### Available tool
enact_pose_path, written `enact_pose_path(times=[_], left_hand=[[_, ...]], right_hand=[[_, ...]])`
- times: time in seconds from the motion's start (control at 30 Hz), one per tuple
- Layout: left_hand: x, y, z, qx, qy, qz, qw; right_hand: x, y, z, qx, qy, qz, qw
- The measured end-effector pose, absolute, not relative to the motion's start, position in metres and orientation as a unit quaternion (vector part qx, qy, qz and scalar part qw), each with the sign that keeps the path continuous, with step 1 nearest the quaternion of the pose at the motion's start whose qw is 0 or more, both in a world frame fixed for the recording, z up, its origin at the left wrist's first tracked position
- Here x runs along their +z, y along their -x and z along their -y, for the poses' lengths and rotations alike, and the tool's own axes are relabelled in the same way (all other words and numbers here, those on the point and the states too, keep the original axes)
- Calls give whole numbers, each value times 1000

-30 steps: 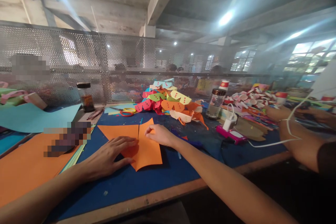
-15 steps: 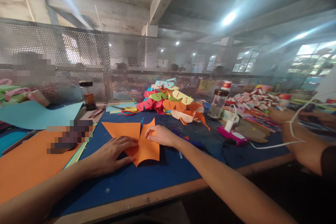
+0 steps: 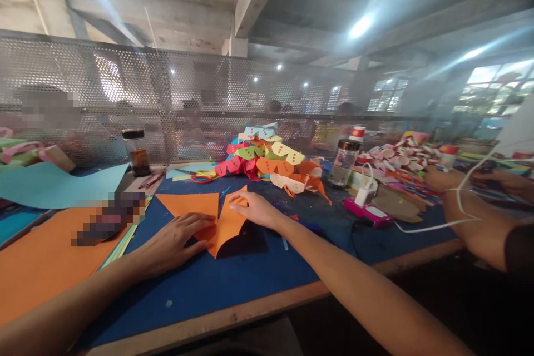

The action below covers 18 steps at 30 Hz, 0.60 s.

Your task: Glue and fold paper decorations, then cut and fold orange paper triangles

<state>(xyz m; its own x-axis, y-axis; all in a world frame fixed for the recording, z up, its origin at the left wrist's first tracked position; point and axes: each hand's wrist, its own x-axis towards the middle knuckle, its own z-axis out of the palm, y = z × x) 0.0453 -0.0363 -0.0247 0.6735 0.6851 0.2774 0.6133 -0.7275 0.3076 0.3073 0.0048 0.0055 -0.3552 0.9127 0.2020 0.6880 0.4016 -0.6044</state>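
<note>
A piece of orange paper is laid on a blue tabletop, directly between two bare hands. By the left hand, fingers extended and thumb held apart, the paper is pressed from above, apparently so that it cannot slide. By the right hand, fingers bent, the upper right part is covered; the paper there is curved upward, its lower edge lifted off the table with a shadow beneath. Whether it is pinched by that thumb cannot be told. A narrow gap runs down from the upper edge between the hands, so each side seems to be managed separately.

Just beyond, red-and-yellow-handled scissors are set beside a heap of folded, dotted paper pieces, presumably to be within reach. At the left, orange sheets are stacked near the forearm, likely for easy taking. Two lidded jars are stood farther back, probably out of the way. At the far right, another person's arm is seen.
</note>
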Motion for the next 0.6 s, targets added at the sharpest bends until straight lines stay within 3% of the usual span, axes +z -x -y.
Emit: enact_pose_path(times=[0.6], left_hand=[[-21, -47, 38, 173, -916, -347, 108]], right_hand=[[8, -311, -1, 321, 460, 803, 200]])
